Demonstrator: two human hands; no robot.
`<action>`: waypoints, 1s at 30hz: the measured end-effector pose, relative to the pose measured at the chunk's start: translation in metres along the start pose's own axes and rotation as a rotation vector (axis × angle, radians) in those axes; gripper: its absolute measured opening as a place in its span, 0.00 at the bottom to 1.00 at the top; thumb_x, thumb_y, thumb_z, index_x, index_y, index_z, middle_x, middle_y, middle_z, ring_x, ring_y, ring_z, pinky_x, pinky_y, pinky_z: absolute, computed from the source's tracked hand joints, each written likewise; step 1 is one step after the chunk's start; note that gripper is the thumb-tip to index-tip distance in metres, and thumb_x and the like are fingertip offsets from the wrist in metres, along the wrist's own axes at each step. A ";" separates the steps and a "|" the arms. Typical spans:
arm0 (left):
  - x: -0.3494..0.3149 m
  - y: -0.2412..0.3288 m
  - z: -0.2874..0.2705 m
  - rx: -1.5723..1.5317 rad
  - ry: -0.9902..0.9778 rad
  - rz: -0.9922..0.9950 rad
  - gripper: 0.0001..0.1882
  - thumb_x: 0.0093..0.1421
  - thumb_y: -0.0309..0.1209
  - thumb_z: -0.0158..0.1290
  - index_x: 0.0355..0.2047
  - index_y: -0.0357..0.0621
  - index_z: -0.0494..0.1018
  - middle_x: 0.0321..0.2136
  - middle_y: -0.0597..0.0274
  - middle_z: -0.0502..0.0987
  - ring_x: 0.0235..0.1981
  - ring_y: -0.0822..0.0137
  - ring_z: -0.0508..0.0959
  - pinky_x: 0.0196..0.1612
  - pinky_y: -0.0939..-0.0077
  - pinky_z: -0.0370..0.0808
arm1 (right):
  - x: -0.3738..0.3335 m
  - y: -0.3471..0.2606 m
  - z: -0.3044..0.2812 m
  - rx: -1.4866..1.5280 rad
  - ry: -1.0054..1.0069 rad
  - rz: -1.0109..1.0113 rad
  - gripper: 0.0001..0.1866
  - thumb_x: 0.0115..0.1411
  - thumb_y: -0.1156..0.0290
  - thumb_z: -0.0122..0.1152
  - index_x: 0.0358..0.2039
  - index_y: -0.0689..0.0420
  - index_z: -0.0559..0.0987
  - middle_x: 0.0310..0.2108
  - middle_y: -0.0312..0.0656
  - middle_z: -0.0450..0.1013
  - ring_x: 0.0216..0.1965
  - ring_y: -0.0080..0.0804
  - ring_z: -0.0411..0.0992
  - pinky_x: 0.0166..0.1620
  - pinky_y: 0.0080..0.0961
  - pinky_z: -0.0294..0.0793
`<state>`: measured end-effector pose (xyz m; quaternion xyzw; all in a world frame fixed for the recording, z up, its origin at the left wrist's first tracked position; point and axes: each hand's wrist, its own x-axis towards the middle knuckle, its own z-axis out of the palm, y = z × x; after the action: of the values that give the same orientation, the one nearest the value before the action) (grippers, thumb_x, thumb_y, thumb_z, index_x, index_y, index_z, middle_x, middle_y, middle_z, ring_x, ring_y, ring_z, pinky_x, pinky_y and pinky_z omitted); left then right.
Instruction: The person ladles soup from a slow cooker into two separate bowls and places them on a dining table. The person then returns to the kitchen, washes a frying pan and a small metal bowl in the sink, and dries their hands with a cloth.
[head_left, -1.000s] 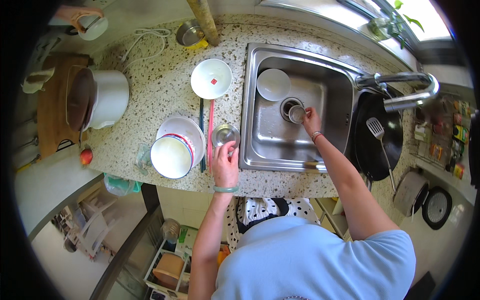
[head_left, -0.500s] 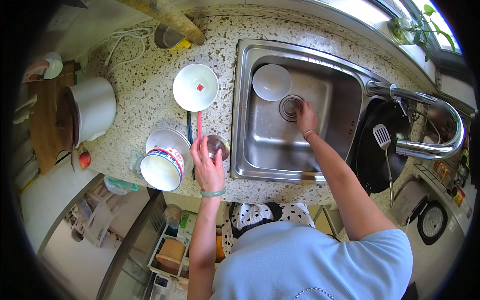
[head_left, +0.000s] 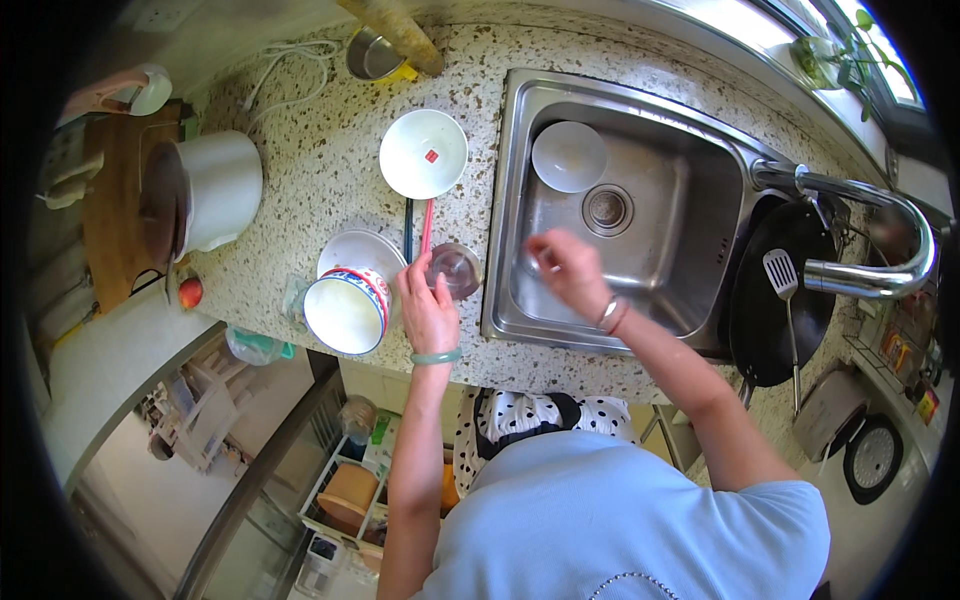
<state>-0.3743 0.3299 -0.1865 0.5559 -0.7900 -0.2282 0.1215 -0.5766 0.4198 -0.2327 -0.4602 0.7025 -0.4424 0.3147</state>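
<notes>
My left hand (head_left: 430, 308) is at the counter left of the sink, its fingers and thumb on the near left edge of a small round shiny bowl (head_left: 458, 272). Over the sink's near left part, my right hand (head_left: 574, 274) is slightly blurred, its fingertips pinched together. A small shiny spot shows at those fingertips; what it is I cannot make out. The steel sink (head_left: 512, 200) has a white bowl (head_left: 570, 157) in its far left corner, beside the round drain (head_left: 608, 210). Left of my left hand, a patterned bowl (head_left: 344, 315) leans on a white plate (head_left: 360, 250).
Another white bowl (head_left: 423, 154) stands farther back, with dark chopsticks (head_left: 408, 232) and pink ones (head_left: 427, 228) nearer me. A steel cup (head_left: 374, 56) and a large pot (head_left: 222, 190) stand left. Right are the faucet (head_left: 868, 280), a black wok (head_left: 765, 320) and a slotted spatula (head_left: 781, 272).
My right hand has moved from the drain leftward and nearer me, its fingers now pinched, leaving the drain uncovered. My left hand stays at the small bowl. The whole view has shifted slightly.
</notes>
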 end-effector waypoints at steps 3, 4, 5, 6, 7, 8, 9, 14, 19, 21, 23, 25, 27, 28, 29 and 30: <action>-0.009 0.012 -0.006 -0.200 0.103 -0.083 0.16 0.62 0.20 0.49 0.51 0.39 0.68 0.42 0.54 0.69 0.41 0.59 0.72 0.39 0.70 0.74 | 0.012 -0.047 0.038 -0.165 -0.153 -0.320 0.07 0.49 0.73 0.63 0.30 0.55 0.76 0.29 0.39 0.72 0.33 0.35 0.73 0.36 0.29 0.73; -0.010 0.006 -0.007 -0.121 0.140 0.006 0.16 0.63 0.20 0.48 0.51 0.39 0.68 0.43 0.54 0.69 0.37 0.63 0.72 0.36 0.73 0.73 | 0.017 -0.054 0.050 -0.235 -0.159 -0.356 0.06 0.49 0.73 0.62 0.29 0.56 0.76 0.29 0.39 0.72 0.33 0.35 0.72 0.37 0.29 0.73; -0.012 0.008 -0.010 -0.164 0.142 -0.018 0.16 0.62 0.20 0.48 0.52 0.39 0.68 0.43 0.55 0.69 0.35 0.65 0.72 0.35 0.74 0.73 | 0.022 -0.058 0.060 -0.303 -0.169 -0.395 0.05 0.50 0.72 0.60 0.29 0.56 0.76 0.29 0.39 0.71 0.34 0.35 0.71 0.37 0.29 0.72; -0.015 0.012 -0.013 -0.210 0.142 -0.045 0.17 0.62 0.19 0.48 0.52 0.38 0.68 0.43 0.55 0.69 0.33 0.66 0.72 0.34 0.75 0.72 | 0.025 -0.061 0.067 -0.374 -0.180 -0.431 0.05 0.50 0.71 0.59 0.28 0.56 0.76 0.29 0.39 0.70 0.35 0.35 0.71 0.38 0.29 0.72; -0.018 0.015 -0.016 -0.257 0.141 -0.071 0.17 0.62 0.19 0.47 0.53 0.38 0.68 0.44 0.55 0.69 0.32 0.68 0.72 0.34 0.76 0.72 | 0.027 -0.063 0.073 -0.424 -0.193 -0.436 0.05 0.50 0.71 0.58 0.28 0.56 0.76 0.29 0.40 0.71 0.35 0.35 0.71 0.38 0.29 0.71; -0.022 0.012 -0.017 -0.260 0.123 -0.104 0.18 0.62 0.19 0.48 0.54 0.38 0.68 0.46 0.55 0.69 0.27 0.72 0.71 0.32 0.78 0.71 | 0.029 -0.064 0.078 -0.480 -0.208 -0.442 0.05 0.50 0.70 0.57 0.28 0.56 0.76 0.30 0.40 0.71 0.36 0.35 0.71 0.38 0.29 0.71; -0.025 0.013 -0.018 -0.282 0.131 -0.102 0.18 0.62 0.19 0.48 0.54 0.38 0.68 0.46 0.56 0.69 0.27 0.73 0.70 0.32 0.78 0.71 | 0.029 -0.065 0.082 -0.535 -0.221 -0.447 0.06 0.50 0.70 0.56 0.28 0.56 0.76 0.30 0.40 0.71 0.36 0.35 0.71 0.39 0.30 0.71; -0.026 0.021 -0.019 -0.362 0.127 -0.088 0.20 0.61 0.19 0.49 0.54 0.38 0.68 0.47 0.55 0.70 0.32 0.70 0.72 0.33 0.78 0.71 | 0.027 -0.065 0.085 -0.602 -0.245 -0.454 0.07 0.50 0.69 0.57 0.28 0.58 0.75 0.30 0.43 0.69 0.38 0.37 0.69 0.39 0.30 0.71; -0.023 0.048 -0.021 -0.521 0.152 -0.101 0.19 0.62 0.20 0.50 0.54 0.40 0.68 0.47 0.58 0.70 0.31 0.74 0.71 0.31 0.82 0.71 | 0.017 -0.072 0.042 -0.336 -0.186 -0.312 0.08 0.49 0.72 0.58 0.30 0.60 0.72 0.30 0.45 0.69 0.36 0.42 0.70 0.40 0.35 0.72; -0.025 0.056 -0.018 -0.549 0.139 -0.085 0.18 0.64 0.21 0.49 0.55 0.39 0.67 0.47 0.60 0.69 0.29 0.79 0.68 0.32 0.85 0.71 | 0.005 -0.067 0.006 -0.240 -0.139 -0.168 0.11 0.48 0.74 0.61 0.31 0.59 0.70 0.30 0.47 0.68 0.35 0.44 0.70 0.39 0.35 0.73; -0.026 0.064 -0.014 -0.553 0.069 -0.072 0.17 0.62 0.20 0.50 0.51 0.44 0.71 0.47 0.60 0.70 0.30 0.76 0.72 0.28 0.85 0.71 | -0.003 -0.035 -0.024 -0.340 -0.068 -0.059 0.10 0.50 0.73 0.62 0.32 0.57 0.71 0.31 0.46 0.70 0.32 0.43 0.72 0.34 0.36 0.75; -0.029 0.062 0.001 -0.554 -0.118 -0.104 0.15 0.62 0.21 0.51 0.49 0.45 0.73 0.47 0.61 0.70 0.30 0.76 0.73 0.28 0.85 0.72 | -0.014 0.029 -0.039 -0.376 0.008 0.034 0.08 0.51 0.73 0.61 0.31 0.57 0.74 0.32 0.49 0.72 0.31 0.48 0.74 0.34 0.39 0.76; -0.032 0.069 0.014 -0.589 -0.217 -0.124 0.14 0.61 0.21 0.52 0.47 0.44 0.74 0.46 0.60 0.71 0.30 0.75 0.74 0.29 0.84 0.74 | -0.023 0.105 -0.041 -0.474 0.007 0.184 0.07 0.51 0.74 0.60 0.31 0.58 0.74 0.32 0.51 0.72 0.33 0.52 0.74 0.36 0.44 0.75; -0.034 0.072 0.019 -0.573 -0.258 -0.104 0.14 0.61 0.21 0.52 0.47 0.44 0.74 0.46 0.59 0.71 0.30 0.74 0.74 0.30 0.84 0.74 | -0.025 0.135 -0.040 -0.522 -0.005 0.232 0.07 0.52 0.74 0.59 0.32 0.59 0.74 0.33 0.52 0.72 0.33 0.53 0.74 0.37 0.45 0.75; -0.036 0.075 0.023 -0.555 -0.300 -0.085 0.14 0.60 0.21 0.52 0.47 0.43 0.73 0.46 0.59 0.71 0.30 0.73 0.75 0.31 0.83 0.74 | -0.026 0.163 -0.039 -0.542 -0.007 0.258 0.07 0.52 0.74 0.59 0.33 0.59 0.74 0.34 0.52 0.72 0.34 0.54 0.74 0.37 0.46 0.75; -0.037 0.080 0.025 -0.563 -0.309 -0.052 0.14 0.60 0.20 0.52 0.47 0.43 0.73 0.46 0.59 0.72 0.31 0.71 0.75 0.32 0.81 0.75 | -0.025 0.189 -0.036 -0.560 -0.017 0.278 0.08 0.52 0.74 0.59 0.33 0.59 0.74 0.35 0.53 0.71 0.34 0.54 0.74 0.38 0.46 0.75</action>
<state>-0.4385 0.3922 -0.1665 0.4794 -0.6903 -0.5226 0.1435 -0.6670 0.4893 -0.3889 -0.4320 0.8506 -0.1806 0.2391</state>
